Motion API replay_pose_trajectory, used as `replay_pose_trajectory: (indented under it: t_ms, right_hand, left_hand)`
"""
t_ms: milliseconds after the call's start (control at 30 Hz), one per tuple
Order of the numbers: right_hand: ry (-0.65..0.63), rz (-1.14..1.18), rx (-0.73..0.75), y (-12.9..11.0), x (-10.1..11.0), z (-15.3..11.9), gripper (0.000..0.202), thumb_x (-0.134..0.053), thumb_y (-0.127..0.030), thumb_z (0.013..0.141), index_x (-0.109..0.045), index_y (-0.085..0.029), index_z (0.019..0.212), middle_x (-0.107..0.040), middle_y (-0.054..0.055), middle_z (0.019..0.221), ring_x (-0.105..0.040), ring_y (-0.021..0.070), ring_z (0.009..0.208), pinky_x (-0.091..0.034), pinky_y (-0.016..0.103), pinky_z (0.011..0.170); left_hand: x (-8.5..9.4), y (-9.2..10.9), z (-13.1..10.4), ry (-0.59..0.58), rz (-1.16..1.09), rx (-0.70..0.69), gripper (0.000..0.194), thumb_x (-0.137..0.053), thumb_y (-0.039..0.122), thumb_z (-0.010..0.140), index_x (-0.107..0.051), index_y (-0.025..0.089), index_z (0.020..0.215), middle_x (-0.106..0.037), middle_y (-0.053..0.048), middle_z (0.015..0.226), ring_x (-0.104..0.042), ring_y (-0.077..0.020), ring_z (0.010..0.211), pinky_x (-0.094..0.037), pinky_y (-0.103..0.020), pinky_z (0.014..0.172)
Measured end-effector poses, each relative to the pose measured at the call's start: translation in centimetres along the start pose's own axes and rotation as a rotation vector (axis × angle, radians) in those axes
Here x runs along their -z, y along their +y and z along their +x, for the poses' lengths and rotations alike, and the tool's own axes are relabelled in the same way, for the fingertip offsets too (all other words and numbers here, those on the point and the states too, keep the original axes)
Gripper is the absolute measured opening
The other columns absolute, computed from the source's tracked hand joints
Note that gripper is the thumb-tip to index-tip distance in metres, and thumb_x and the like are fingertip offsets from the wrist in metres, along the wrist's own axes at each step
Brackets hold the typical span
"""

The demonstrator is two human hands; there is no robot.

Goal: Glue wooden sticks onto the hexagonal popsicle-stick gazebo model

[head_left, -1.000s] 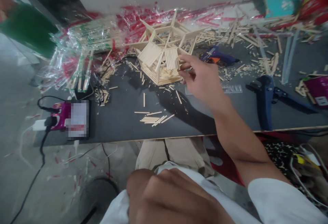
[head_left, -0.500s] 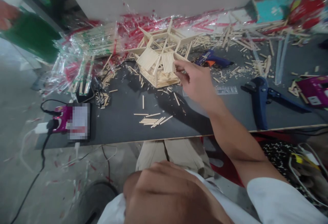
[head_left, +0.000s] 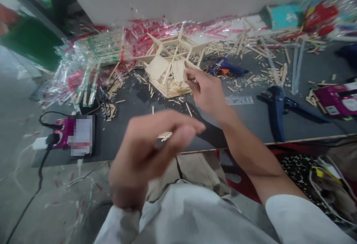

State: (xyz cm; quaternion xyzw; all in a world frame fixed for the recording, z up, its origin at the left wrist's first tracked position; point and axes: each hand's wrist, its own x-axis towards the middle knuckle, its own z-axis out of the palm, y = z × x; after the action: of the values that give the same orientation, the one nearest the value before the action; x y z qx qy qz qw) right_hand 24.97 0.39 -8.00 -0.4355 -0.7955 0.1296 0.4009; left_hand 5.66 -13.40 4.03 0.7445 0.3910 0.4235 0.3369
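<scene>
A wooden stick model with an open, spoked roof frame stands on the dark table. Slatted panels fill two of its front openings. My right hand is closed in a pinch at the right edge of the narrower stick panel, which sits tilted against the frame. Nearer the camera, my left hand is raised over the table's front edge, slightly blurred. Its fingers stretch to the right with the thumb below them, and nothing shows in it. Behind it, a small pile of cut sticks is mostly hidden.
Right of the model lie a blue glue gun, a clear ruler and a blue-handled cutter. At left are a phone, a purple power strip and plastic-wrapped stick bundles. Stick scraps litter the table.
My left hand has come up and forward from near my lap, now covering much of the stick pile. My right hand remains at the panel. The whole view has shifted slightly.
</scene>
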Motion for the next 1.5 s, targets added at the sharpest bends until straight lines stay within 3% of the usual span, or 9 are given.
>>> replay_pose_trajectory:
  t_ms: [133,267,367,500,667,800,1167,1367,1500]
  right_hand:
    - [0.029,-0.033,0.008,0.0,-0.3,0.0,0.039,-0.046,-0.030,0.109,-0.063,-0.029,0.144,-0.076,0.009,0.132,-0.074,0.0268,0.117,-0.061,0.043,0.100]
    - [0.032,-0.068,-0.008,-0.1,-0.5,0.0,0.037,-0.047,-0.023,0.107,-0.066,-0.025,0.138,-0.077,0.010,0.126,-0.076,0.0266,0.110,-0.061,0.041,0.095]
    - [0.032,-0.062,-0.019,-0.2,-0.5,0.0,0.037,-0.046,-0.024,0.107,-0.065,-0.026,0.139,-0.076,0.011,0.129,-0.075,0.0283,0.116,-0.060,0.043,0.099]
    - [0.015,-0.060,-0.027,-0.5,-0.4,0.0,0.040,-0.045,-0.024,0.108,-0.063,-0.026,0.143,-0.075,0.011,0.130,-0.074,0.0282,0.116,-0.060,0.044,0.100]
    - [-0.004,-0.085,-0.039,-1.0,-0.2,0.1,0.039,-0.044,-0.021,0.108,-0.065,-0.023,0.140,-0.076,0.012,0.125,-0.074,0.0267,0.113,-0.059,0.042,0.098]
    - [-0.016,-0.085,-0.063,-1.3,-0.1,0.2,0.039,-0.044,-0.019,0.107,-0.066,-0.023,0.139,-0.076,0.011,0.129,-0.074,0.0264,0.112,-0.060,0.042,0.097]
    - [-0.030,-0.062,-0.071,-1.8,0.2,0.3,0.040,-0.045,-0.019,0.108,-0.067,-0.024,0.141,-0.075,0.012,0.135,-0.074,0.0259,0.117,-0.061,0.043,0.102]
    - [0.022,-0.099,-0.069,-1.6,-0.1,0.1,0.038,-0.045,-0.020,0.107,-0.069,-0.022,0.136,-0.075,0.013,0.134,-0.076,0.0263,0.113,-0.062,0.041,0.097]
    - [0.028,-0.112,-0.070,-1.6,-0.2,-0.2,0.038,-0.047,-0.021,0.107,-0.067,-0.025,0.138,-0.077,0.012,0.129,-0.076,0.0271,0.110,-0.062,0.042,0.093]
  left_hand:
    - [3.2,-4.0,7.0,0.039,0.455,0.013,0.020,-0.061,0.036,0.104,-0.077,0.027,0.096,-0.078,0.001,0.088,-0.068,-0.0187,0.074,-0.053,-0.035,0.076]
    - [3.9,-8.0,12.4,-0.009,0.653,0.066,0.018,-0.060,0.022,0.094,-0.077,0.023,0.093,-0.077,-0.005,0.091,-0.070,-0.0262,0.089,-0.051,-0.042,0.089]
    - [3.5,-10.0,14.8,-0.063,0.654,0.115,0.019,-0.058,0.026,0.092,-0.076,0.022,0.087,-0.076,-0.008,0.089,-0.071,-0.0286,0.096,-0.051,-0.041,0.091]
    - [3.0,-10.9,16.4,-0.136,0.651,0.121,0.020,-0.061,0.033,0.090,-0.076,0.023,0.081,-0.072,-0.007,0.078,-0.069,-0.0289,0.093,-0.051,-0.039,0.086]
    - [2.8,-10.9,17.7,-0.238,0.615,0.098,0.016,-0.074,0.037,0.079,-0.078,0.021,0.082,-0.071,-0.005,0.072,-0.069,-0.0271,0.087,-0.050,-0.038,0.082]
    - [2.8,-10.7,18.1,-0.238,0.562,0.133,0.016,-0.076,0.034,0.078,-0.077,0.018,0.079,-0.071,-0.005,0.072,-0.068,-0.0243,0.082,-0.051,-0.037,0.080]
    - [3.0,-12.1,16.4,0.045,0.526,0.119,0.019,-0.060,0.032,0.095,-0.072,0.021,0.085,-0.070,-0.006,0.077,-0.067,-0.0234,0.087,-0.053,-0.036,0.083]
    - [5.0,-10.4,14.8,0.095,0.543,0.134,0.033,-0.050,0.035,0.106,-0.072,0.019,0.086,-0.071,-0.003,0.075,-0.068,-0.0175,0.072,-0.057,-0.035,0.083]
    - [7.5,-8.3,13.4,0.108,0.475,0.169,0.028,-0.054,0.024,0.101,-0.076,0.012,0.088,-0.074,-0.003,0.075,-0.067,-0.0135,0.063,-0.057,-0.031,0.066]
